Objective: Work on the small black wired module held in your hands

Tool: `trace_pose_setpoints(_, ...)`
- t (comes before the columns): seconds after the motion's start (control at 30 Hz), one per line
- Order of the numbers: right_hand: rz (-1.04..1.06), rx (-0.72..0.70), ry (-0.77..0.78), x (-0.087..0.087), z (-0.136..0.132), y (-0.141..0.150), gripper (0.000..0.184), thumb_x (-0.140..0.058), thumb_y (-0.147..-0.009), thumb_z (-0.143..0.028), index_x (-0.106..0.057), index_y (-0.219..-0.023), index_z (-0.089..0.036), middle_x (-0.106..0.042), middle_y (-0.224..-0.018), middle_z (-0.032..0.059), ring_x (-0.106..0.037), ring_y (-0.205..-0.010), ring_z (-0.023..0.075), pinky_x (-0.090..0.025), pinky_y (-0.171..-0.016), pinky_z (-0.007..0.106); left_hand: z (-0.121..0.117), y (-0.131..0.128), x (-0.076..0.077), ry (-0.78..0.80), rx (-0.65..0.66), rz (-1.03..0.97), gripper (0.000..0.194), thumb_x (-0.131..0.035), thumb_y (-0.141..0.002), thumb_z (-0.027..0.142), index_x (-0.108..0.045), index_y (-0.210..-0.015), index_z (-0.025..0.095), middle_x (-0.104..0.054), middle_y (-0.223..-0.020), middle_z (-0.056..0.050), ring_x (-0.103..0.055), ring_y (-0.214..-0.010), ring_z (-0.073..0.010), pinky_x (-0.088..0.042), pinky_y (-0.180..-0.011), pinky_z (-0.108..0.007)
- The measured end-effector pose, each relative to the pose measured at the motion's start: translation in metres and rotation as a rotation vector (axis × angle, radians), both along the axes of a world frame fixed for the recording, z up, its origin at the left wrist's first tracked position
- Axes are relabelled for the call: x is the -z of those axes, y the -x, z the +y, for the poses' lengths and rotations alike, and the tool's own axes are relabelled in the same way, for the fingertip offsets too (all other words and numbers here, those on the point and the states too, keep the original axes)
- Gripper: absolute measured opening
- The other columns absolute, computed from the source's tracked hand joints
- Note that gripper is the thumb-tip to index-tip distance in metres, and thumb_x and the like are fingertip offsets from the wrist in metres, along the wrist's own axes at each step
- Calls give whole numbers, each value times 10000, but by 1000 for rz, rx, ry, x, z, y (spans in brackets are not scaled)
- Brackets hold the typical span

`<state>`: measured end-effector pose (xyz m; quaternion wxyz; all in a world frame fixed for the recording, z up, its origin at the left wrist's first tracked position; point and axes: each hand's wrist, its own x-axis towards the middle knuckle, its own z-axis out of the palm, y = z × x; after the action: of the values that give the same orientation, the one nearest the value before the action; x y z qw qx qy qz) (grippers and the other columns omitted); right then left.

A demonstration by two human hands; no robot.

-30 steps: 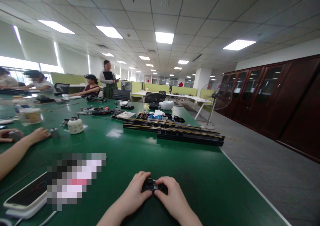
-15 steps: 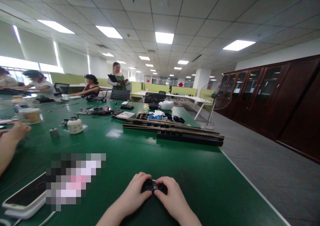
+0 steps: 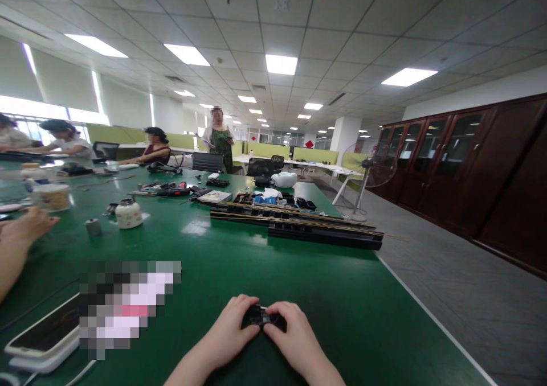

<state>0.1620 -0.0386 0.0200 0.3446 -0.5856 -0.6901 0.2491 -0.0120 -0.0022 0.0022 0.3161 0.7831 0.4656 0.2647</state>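
Near the front of the green table (image 3: 205, 283), a small black part (image 3: 260, 316) is held between my two hands. It has a lighter, partly metallic spot at its middle, and its exact kind is hard to make out. My left hand (image 3: 235, 323) grips its left end between thumb and fingers. From the other side, my right hand (image 3: 288, 324) pinches the right end in the same way. Both thumbs lie on the near side, with the fingertips on the far side. The ends of the part are hidden under my fingers.
Long black rails (image 3: 325, 238) with thin brass-coloured rods lie ahead. A phone (image 3: 47, 323) rests at left, near a patterned jar (image 3: 128, 214) and a metal cylinder (image 3: 93, 226). Another person's hand (image 3: 36, 224) is at the left edge. Tools (image 3: 171, 190) lie farther back.
My hands and the black part have stayed in place. The standing person in the background has moved to the right, and the other person's hand at left has shifted slightly right.
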Motion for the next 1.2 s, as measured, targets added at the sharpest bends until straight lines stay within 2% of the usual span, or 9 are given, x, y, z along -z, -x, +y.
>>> trace_pose_setpoints(0.73,-9,19,33,-3,-1,0,225,-592,-662,-206,-663,-871,-246,-670,-955,-3,-565,-953,189,-389,-864,289,4,0,3,12,1,0,411,-532,-623,146,-563,-1029,195,-570,-1061,-54,-487,-1031,-213,-356,-940,-333)
trace_pose_setpoints(0.93,-13,27,46,-4,-1,1,208,-577,-672,-212,-658,-862,-236,-667,-942,10,-568,-944,194,-394,-861,295,3,2,3,48,-13,-9,523,-551,-613,154,-512,-1133,190,-551,-1126,-65,-464,-1084,-220,-330,-977,-340)
trace_pose_setpoints(1.2,4,21,-13,0,0,1,176,-572,-681,-207,-663,-826,-247,-673,-910,5,-583,-918,208,-412,-833,310,0,0,-5,41,-19,-2,387,-552,-641,158,-561,-1025,199,-577,-1067,-54,-489,-1037,-211,-358,-947,-328)
